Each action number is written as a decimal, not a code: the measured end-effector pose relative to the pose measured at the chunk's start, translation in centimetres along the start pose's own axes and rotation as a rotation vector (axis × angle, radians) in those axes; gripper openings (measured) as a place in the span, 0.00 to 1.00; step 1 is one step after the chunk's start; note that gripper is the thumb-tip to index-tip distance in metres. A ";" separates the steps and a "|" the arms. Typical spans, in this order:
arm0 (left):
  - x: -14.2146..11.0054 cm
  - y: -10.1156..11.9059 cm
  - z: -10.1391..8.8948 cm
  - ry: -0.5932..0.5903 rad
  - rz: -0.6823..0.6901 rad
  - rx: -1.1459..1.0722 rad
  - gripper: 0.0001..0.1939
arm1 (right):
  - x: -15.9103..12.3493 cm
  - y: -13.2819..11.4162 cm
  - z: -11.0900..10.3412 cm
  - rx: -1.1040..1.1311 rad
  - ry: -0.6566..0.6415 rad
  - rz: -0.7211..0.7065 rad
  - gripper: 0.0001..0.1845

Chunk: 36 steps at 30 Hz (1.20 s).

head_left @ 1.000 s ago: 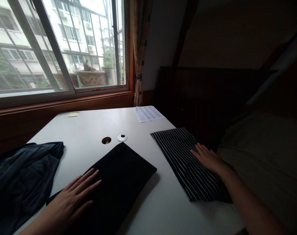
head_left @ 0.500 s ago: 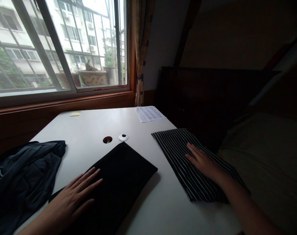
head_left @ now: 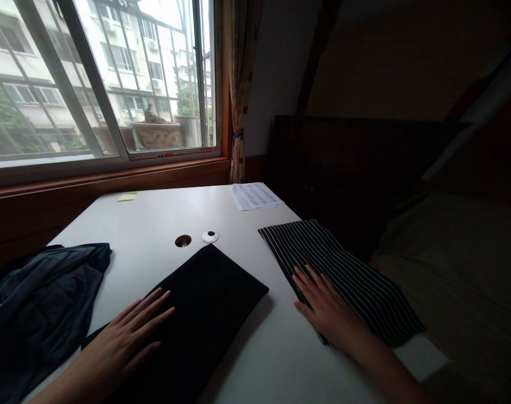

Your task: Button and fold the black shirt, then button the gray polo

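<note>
A black-and-white striped cloth [head_left: 339, 264] lies flat along the right edge of the white tabletop [head_left: 154, 216], covering part of that edge. The person's right hand [head_left: 325, 308] rests palm down on its left border, fingers straight and slightly parted, thumb held wide. Nearer the middle of the tabletop is a flat black cloth [head_left: 213, 297], one corner aimed at the far edge. The left hand [head_left: 131, 334] lies palm down on its left side, fingers extended with narrow gaps, thumb apart. Along the left edge spreads a rumpled dark blue garment [head_left: 45, 303]. Beyond the black cloth's far corner sit a round hole [head_left: 183, 241] and a white ring [head_left: 210, 237]. Printed sheets [head_left: 257, 195] occupy the far right corner; a yellow slip [head_left: 127, 197] lies near the far left corner. A window [head_left: 124, 73] and a tied curtain [head_left: 238, 112] stand past the far edge.
</note>
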<state>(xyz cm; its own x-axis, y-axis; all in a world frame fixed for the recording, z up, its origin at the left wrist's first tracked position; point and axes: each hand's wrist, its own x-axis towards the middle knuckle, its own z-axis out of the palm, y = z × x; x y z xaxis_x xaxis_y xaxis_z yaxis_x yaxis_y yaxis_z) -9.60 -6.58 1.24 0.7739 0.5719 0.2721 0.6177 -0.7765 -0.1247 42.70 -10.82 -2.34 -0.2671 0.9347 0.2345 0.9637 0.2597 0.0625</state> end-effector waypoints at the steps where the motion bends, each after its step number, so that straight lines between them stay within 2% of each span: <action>1: 0.0 0.0 0.0 -0.002 -0.004 -0.007 0.32 | -0.3 -0.3 -0.1 0.000 -0.004 -0.005 0.34; 6: -0.2 -0.2 0.4 -0.033 -0.018 -0.031 0.33 | -1.7 -1.6 -0.5 0.106 -0.107 -0.041 0.36; 10: -0.4 -0.2 0.6 -0.045 -0.024 -0.036 0.33 | -2.6 -2.5 -0.9 0.221 -0.189 0.001 0.38; 13: -0.3 -0.2 0.6 -0.028 -0.031 -0.066 0.32 | -3.0 -3.1 -2.2 0.326 -0.281 0.025 0.38; 16: -0.2 -0.1 0.5 -0.019 -0.035 -0.070 0.32 | -2.6 -3.1 -4.4 0.466 -0.404 0.007 0.35; 18: -0.2 -0.1 0.5 -0.018 -0.027 -0.068 0.32 | -2.0 -2.4 -5.8 0.532 -0.392 0.034 0.33; 20: -0.2 -0.1 0.4 -0.016 -0.019 -0.068 0.32 | -1.2 -1.0 -6.3 0.517 -0.267 0.108 0.32; 23: -0.2 -0.1 0.3 -0.016 -0.017 -0.048 0.32 | -0.2 1.8 -5.0 0.375 -0.092 0.186 0.34; 29: -0.2 -0.1 0.1 -0.020 -0.017 -0.024 0.33 | -0.8 6.3 -0.4 0.206 -0.086 0.244 0.36; 36: -0.3 -0.2 0.3 -0.027 -0.016 -0.025 0.33 | -4.5 10.0 1.5 0.140 -0.007 0.358 0.35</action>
<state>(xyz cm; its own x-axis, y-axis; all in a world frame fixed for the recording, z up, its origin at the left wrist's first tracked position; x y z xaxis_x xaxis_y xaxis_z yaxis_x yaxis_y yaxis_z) -9.94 -6.53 0.85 0.7677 0.5908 0.2482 0.6266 -0.7733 -0.0971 53.51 -12.04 -4.23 0.0862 0.9738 0.2103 0.9863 -0.0536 -0.1559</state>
